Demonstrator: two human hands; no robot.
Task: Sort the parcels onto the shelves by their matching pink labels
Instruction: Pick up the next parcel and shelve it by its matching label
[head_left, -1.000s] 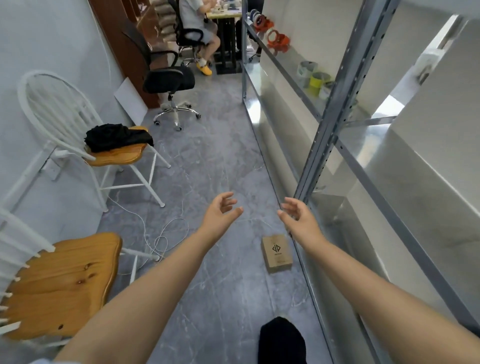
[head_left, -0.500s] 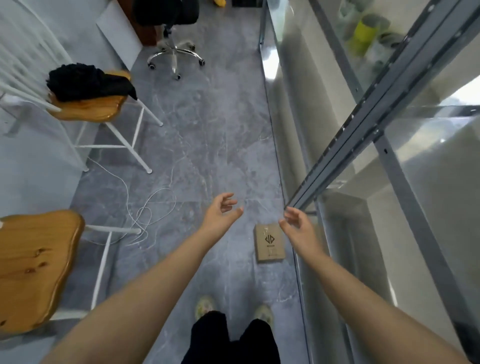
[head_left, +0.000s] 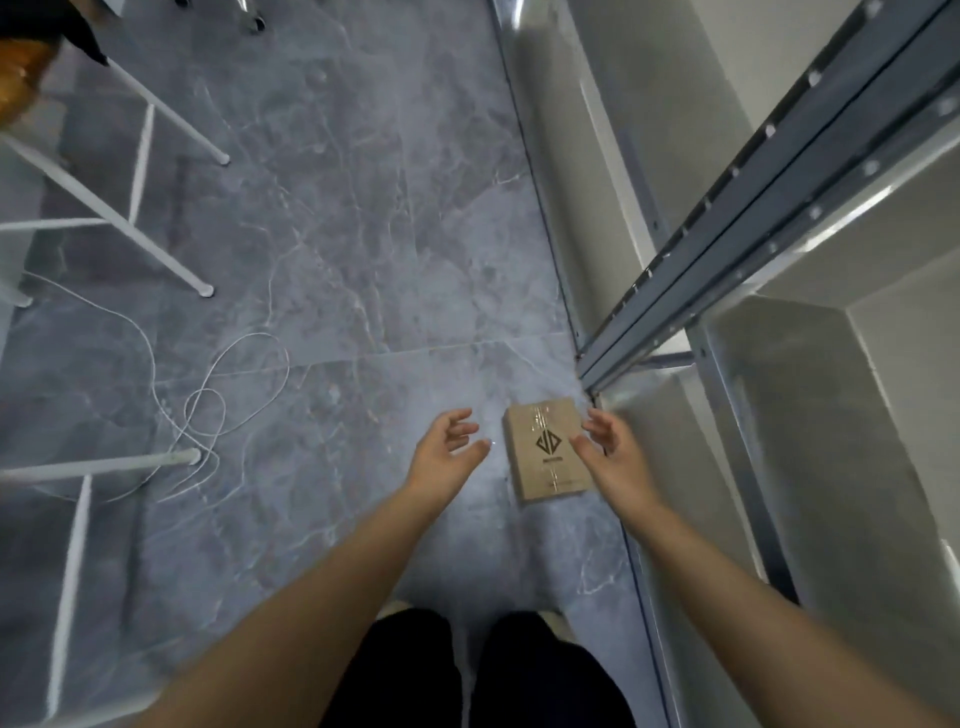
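A flat brown cardboard parcel (head_left: 548, 450) with a black diamond logo lies on the grey marble floor, close to the foot of the metal shelf unit (head_left: 737, 218). No pink label shows on its top face. My left hand (head_left: 448, 453) hovers open just left of the parcel, fingers spread, palm turned toward it. My right hand (head_left: 613, 455) is open at the parcel's right edge, its fingers over that edge. Neither hand grips the parcel.
The shelf's grey upright post (head_left: 675, 301) and white boards fill the right side. White chair legs (head_left: 156, 244) stand at the left, with a loose white cable (head_left: 208, 405) on the floor. My dark trouser legs (head_left: 467, 670) are at the bottom.
The view has tilted down and come closer to the floor. Both hands have dropped toward the parcel and now flank it; the right hand has reached its edge.
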